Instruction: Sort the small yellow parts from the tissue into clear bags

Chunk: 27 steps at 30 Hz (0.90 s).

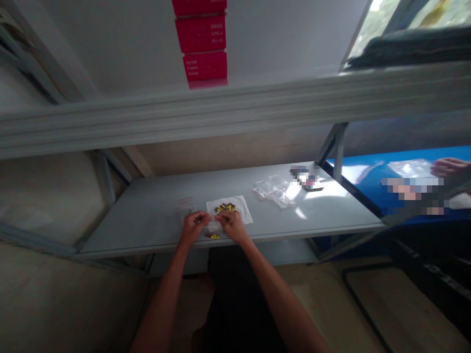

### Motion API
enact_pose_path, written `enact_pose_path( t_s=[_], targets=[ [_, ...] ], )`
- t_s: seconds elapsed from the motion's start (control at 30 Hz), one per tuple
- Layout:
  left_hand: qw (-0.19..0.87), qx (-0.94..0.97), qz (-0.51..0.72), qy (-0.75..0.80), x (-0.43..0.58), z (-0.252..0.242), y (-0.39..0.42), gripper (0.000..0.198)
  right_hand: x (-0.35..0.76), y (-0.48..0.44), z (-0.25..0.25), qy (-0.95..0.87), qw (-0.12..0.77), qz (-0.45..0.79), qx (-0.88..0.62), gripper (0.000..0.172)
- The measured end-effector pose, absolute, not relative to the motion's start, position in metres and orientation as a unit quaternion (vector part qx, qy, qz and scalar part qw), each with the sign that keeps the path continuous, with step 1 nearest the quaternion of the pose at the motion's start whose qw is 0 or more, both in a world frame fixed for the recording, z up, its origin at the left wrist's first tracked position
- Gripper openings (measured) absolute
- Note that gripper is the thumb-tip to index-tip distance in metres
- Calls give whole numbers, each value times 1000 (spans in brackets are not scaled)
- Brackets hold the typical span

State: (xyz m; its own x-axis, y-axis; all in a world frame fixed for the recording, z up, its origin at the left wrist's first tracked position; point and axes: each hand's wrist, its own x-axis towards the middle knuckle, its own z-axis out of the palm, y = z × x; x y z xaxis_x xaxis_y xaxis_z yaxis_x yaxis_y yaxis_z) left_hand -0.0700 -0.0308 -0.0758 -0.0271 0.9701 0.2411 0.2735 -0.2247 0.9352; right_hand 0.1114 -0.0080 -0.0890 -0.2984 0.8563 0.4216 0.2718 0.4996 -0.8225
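On the grey shelf surface [147, 206], a white sheet or bag [244, 210] carries a pile of small yellow and dark pieces [226, 208]. My left hand [196, 225] is closed at the pile's left, fingers pinched on something I cannot make out. Facing it, my right hand [228, 224] is also pinched at the near edge of the white sheet, and what it holds is hidden. The fingertips of both hands nearly meet. A few more yellow and dark pieces [213, 237] lie by the front edge, between my wrists. Behind my left hand is a clear plastic bag [186, 205].
Clear plastic bags [274, 190] lie to the right, before a blurred-out object [307, 177]. Red boxes [205, 66] stand on the upper shelf, whose grey beam [235, 115] crosses above. At right, another person's hand [449, 166] is over a blue table [371, 184].
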Motion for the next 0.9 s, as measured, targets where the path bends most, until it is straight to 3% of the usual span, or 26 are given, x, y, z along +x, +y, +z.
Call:
enact_pose_path(
  t_s=[0.33,0.53,0.7,0.8,0.9],
  targets=[
    [262,476,625,561,-85,-88,-33,32,111,-9,-85,-675,499,363,-405,50],
    [75,605,493,621,-126,-81,-13,32,111,-10,-88,-658,487,363,-445,47],
    [-101,601,405,682,-137,-72,-11,39,108,-13,-86,-632,523,337,-462,47],
    [-114,633,364,673,-121,-74,-21,33,106,-14,-84,-622,540,316,-471,47],
    [-85,696,328,633,-104,-85,-28,38,119,-10,-82,-623,546,240,-507,45]
  ],
)
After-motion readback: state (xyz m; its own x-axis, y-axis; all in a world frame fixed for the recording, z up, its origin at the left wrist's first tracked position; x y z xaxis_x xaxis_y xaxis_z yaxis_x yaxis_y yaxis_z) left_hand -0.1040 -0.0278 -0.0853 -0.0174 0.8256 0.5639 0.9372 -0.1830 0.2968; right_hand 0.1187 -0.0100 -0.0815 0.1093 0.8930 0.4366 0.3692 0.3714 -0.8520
